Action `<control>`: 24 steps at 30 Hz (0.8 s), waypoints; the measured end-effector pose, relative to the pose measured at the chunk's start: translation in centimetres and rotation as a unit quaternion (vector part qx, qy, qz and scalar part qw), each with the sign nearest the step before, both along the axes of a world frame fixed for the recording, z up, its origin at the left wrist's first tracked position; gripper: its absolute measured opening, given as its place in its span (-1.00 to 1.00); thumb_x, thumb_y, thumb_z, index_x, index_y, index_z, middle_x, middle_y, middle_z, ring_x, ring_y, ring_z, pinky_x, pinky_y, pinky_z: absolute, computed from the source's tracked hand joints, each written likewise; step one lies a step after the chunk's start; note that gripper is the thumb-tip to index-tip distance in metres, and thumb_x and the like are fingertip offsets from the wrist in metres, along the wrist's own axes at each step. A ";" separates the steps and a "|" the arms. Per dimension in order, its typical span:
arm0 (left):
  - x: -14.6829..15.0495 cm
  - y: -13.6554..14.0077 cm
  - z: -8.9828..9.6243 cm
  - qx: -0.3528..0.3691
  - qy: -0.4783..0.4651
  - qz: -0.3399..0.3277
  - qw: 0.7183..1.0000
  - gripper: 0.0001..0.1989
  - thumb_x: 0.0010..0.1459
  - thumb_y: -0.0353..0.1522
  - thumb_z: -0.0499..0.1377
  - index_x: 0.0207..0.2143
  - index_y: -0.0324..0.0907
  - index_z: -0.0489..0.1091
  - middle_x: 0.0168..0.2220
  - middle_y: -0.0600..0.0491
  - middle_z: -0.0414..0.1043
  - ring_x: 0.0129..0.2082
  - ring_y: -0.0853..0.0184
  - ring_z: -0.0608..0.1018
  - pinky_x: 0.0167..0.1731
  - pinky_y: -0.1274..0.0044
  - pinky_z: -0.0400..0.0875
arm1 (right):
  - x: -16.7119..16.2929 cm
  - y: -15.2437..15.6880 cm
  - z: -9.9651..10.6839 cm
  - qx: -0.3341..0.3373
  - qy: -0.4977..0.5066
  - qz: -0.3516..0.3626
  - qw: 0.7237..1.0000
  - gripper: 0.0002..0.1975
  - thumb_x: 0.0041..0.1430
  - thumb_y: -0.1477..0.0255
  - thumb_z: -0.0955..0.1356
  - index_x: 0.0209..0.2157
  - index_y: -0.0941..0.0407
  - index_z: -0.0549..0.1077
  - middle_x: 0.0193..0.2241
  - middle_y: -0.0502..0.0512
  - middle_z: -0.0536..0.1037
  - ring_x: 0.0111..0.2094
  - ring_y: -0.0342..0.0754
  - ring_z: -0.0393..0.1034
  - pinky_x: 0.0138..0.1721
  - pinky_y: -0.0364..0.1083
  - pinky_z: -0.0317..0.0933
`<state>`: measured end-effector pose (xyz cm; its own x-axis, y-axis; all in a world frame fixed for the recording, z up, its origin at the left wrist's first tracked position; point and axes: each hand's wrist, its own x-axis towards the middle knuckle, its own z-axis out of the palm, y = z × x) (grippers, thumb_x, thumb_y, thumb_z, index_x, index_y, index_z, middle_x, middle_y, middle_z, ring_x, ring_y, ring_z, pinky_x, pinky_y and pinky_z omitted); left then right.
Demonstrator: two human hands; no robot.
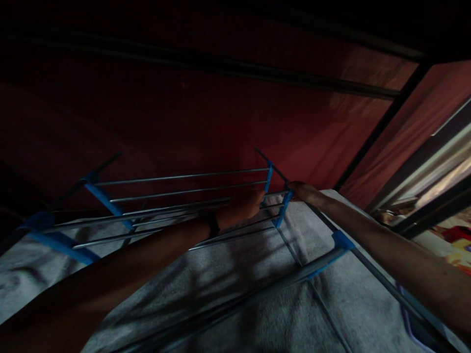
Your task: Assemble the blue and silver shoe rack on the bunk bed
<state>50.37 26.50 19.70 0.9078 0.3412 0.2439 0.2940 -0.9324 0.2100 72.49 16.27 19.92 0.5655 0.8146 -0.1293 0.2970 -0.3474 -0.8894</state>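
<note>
A rack (195,174) of thin metal rods, dark poles and blue plastic end pieces lies on a grey cloth. My left hand (250,205), with a dark band at its wrist, reaches across the rods. Its fingers are closed at a blue end piece (269,177) on the rack's far right side. My right hand (304,192) is wrapped round the dark side pole beside another blue end piece (285,208). Nearer to me, a blue joint (343,240) links a crossbar to that pole. The left end of the rack has more blue pieces (105,200). Dim light hides the fingertips.
The grey cloth (235,294) is wrinkled beneath the rack. A dark red wall (184,122) with dark frame bars (382,122) stands close behind. At lower right, a container with a purple rim (406,318) shows partly. Colourful fabric (458,250) lies beyond at right.
</note>
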 end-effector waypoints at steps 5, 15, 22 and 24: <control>0.2 0.0 0.0 -0.015 -0.005 -0.003 1.000 -0.73 0.31 -0.41 0.05 -0.03 -0.12 0.48 -0.15 -0.07 0.56 -0.13 0.21 0.57 -0.09 0.44 0.42 | -0.2 0.1 0.2 -0.003 0.030 -0.017 0.999 -0.71 0.35 0.25 0.28 -0.26 0.15 0.53 -0.41 0.14 0.64 -0.41 -0.09 0.53 -0.29 -0.17 0.45; 0.7 0.4 -0.8 -0.019 -0.020 -0.011 1.000 -0.69 0.29 -0.45 0.05 0.01 -0.10 0.47 -0.13 -0.07 0.56 -0.13 0.22 0.58 -0.09 0.45 0.44 | -0.5 0.1 0.3 -0.007 0.044 -0.026 0.999 -0.75 0.36 0.33 0.27 -0.25 0.18 0.52 -0.41 0.15 0.64 -0.44 -0.09 0.52 -0.32 -0.16 0.44; 0.7 0.7 -1.4 -0.013 -0.028 -0.012 0.999 -0.71 0.27 -0.48 0.05 -0.03 -0.14 0.48 -0.17 -0.07 0.55 -0.14 0.23 0.58 -0.09 0.46 0.45 | -0.5 0.6 0.0 -0.018 0.041 -0.040 0.998 -0.71 0.32 0.22 0.32 -0.29 0.15 0.51 -0.45 0.13 0.63 -0.44 -0.08 0.53 -0.34 -0.16 0.43; 0.7 0.6 -1.3 -0.005 -0.027 -0.023 0.999 -0.71 0.28 -0.49 0.03 -0.06 -0.16 0.48 -0.17 -0.08 0.54 -0.15 0.24 0.58 -0.09 0.46 0.44 | -0.6 0.8 -0.1 -0.018 0.044 -0.044 0.998 -0.73 0.34 0.26 0.30 -0.32 0.14 0.49 -0.45 0.11 0.62 -0.44 -0.10 0.52 -0.36 -0.17 0.41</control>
